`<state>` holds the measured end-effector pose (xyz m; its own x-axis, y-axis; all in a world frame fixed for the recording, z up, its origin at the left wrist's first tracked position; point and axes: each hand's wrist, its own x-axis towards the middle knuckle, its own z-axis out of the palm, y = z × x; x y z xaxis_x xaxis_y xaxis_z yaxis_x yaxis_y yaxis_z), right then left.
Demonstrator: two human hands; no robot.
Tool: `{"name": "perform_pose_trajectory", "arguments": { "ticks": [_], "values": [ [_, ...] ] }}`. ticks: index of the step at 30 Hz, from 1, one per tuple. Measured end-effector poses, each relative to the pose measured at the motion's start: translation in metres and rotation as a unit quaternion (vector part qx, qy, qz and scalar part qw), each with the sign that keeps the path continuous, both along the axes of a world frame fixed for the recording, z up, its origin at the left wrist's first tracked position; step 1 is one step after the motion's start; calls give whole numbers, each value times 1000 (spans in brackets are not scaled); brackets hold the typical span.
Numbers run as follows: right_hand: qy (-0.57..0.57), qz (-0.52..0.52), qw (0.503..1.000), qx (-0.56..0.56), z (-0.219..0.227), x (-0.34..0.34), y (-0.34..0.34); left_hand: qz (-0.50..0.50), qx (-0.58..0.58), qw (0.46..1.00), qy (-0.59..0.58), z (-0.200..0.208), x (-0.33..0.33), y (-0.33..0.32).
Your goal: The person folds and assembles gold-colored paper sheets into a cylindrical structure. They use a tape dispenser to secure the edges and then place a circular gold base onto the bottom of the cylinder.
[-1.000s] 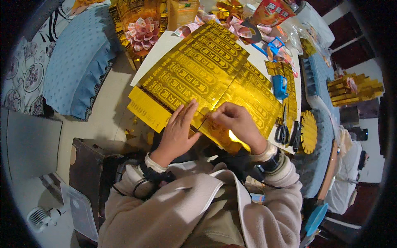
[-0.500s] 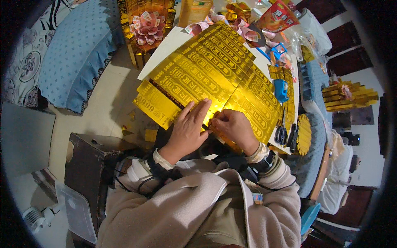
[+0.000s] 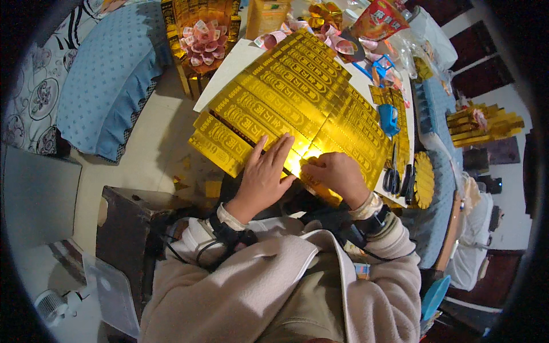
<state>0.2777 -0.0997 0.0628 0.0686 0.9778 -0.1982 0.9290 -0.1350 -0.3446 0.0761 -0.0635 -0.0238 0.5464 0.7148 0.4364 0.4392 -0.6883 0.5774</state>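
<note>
A large embossed gold foil sheet (image 3: pixel 286 100) lies over the near part of the white table. Along its near edge runs a gold foil strip (image 3: pixel 220 146), parted from the sheet by a dark gap on the left. My left hand (image 3: pixel 260 183) lies flat across strip and sheet, its fingers stretched out. Just to the right, my right hand (image 3: pixel 338 178) is closed in a pinch on the strip near the seam; its fingertips are partly hidden. Bright glare covers the foil between the hands.
Scissors (image 3: pixel 392 174), a black-handled tool (image 3: pixel 408 184) and a blue tape dispenser (image 3: pixel 388 120) lie right of the sheet. Pink rolled papers (image 3: pixel 271 40) and a red packet (image 3: pixel 380 22) are at the back. A dark box (image 3: pixel 123 246) stands at lower left, beside a blue-covered seat (image 3: pixel 106 80).
My right hand has moved a little to the right along the near edge of the foil, away from my left hand. The left hand stays pressed on the foil.
</note>
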Motion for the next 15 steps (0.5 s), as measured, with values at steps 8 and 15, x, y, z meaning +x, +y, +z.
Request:
{"name": "perform_pose_trajectory", "arguments": {
  "ticks": [8, 15],
  "values": [
    [101, -122, 983, 95, -6, 88, -74, 25, 51, 994, -93, -13, -51, -1],
    [47, -86, 978, 186, -23, 122, -144, 85, 26, 996, 13, -42, -81, -25]
  ]
}}
